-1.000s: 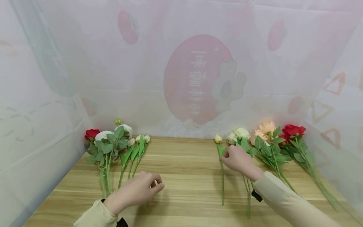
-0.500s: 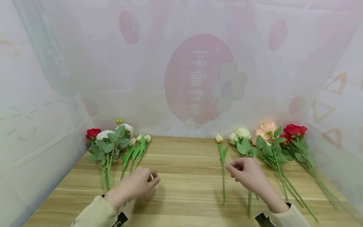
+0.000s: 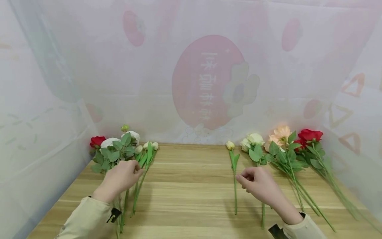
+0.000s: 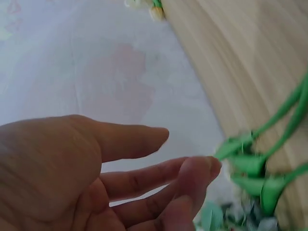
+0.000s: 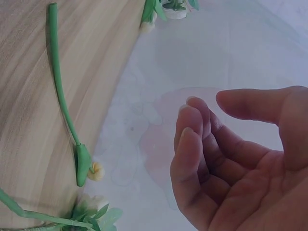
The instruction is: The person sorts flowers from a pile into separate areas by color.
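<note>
Wooden tabletop (image 3: 194, 189), pale plank grain, enclosed on three sides by a translucent printed sheet (image 3: 191, 73).

Item 1: left flower group (image 3: 119, 149), at the tabletop's far-left corner. Red rose, white blooms and pale tulip buds, heads toward the back sheet, stems running toward the person. The tulip stems (image 3: 138, 186) lie lengthwise, near to far, slightly slanted.

Item 2: left hand (image 3: 120, 177), resting over the lower leaves of the left flower group, directly on the near side of the blooms. The wrist view shows fingers (image 4: 192, 178) loosely bent, fingertips at the green tulip leaves (image 4: 250, 168); no closed grip on any stem is visible. This hand is much the nearer to that group.

Item 3: single yellow tulip (image 3: 232, 166), right of the tabletop's centre, long axis near to far, bud toward the sheet.

Item 4: right hand (image 3: 258, 182), just right of the single tulip's stem and apart from it. Fingers (image 5: 192, 144) curl loosely inward, holding nothing.

Item 5: right flower group (image 3: 286, 149), at the tabletop's far-right corner. White, peach and red blooms, stems angled toward the near-right edge.

Writing: the sheet's large red round motif carries white characters, seen mirrored through the material; not legible. No brand marks found.
</note>
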Demonstrator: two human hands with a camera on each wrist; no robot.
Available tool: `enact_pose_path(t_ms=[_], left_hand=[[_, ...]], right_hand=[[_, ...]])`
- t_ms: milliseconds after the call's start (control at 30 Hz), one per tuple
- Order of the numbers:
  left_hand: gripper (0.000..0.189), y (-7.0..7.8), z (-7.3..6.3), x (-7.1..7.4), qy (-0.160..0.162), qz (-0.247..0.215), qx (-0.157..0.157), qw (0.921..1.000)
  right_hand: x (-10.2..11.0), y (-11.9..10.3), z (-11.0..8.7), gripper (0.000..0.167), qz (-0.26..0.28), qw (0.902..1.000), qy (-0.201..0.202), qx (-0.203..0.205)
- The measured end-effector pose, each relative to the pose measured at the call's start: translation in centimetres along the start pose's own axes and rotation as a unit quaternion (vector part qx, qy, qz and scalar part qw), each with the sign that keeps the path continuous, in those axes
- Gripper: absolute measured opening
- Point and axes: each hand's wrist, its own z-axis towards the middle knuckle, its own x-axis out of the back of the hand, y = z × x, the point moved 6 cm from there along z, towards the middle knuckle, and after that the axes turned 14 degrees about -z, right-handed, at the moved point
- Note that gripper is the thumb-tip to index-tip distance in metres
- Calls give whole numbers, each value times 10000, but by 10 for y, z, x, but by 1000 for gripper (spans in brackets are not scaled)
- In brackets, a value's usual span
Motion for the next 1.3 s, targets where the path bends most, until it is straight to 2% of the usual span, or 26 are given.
enact_pose_path(t_ms=[133,200,300,400,567,700,933,1133,1300], left_hand=[[30,-15,1,26,551,518,230,9969],[34,-24,0,39,719,701,491,9937],[27,-39,-2,53,691,797,949,9899],[19,-51,-2,58,434,772,1280,9878],[24,-63,1,50,-40,658,1409,9878],[17,-65,4,40,-238,582,1424,9878],[18,-67,4,32,-319,553,1489,9868],[9,-69,3,25,-481,332,1593,9855],[15,-72,2,28,-510,125,1537,9867]], right_hand=[[0,0,1,21,-30,10000,2,-23],[0,0,1,20,-47,10000,3,14],[-1,-2,1,20,-79,9999,-21,133],[-1,-3,1,22,-124,9997,-57,219],[-2,-3,0,22,-164,9997,-133,154],[-3,-2,-1,22,-178,9996,-141,169],[-6,-3,0,20,-208,9991,-283,254],[-7,-3,0,20,-191,9988,-324,317],[-7,-1,0,21,-295,9988,-313,241]])
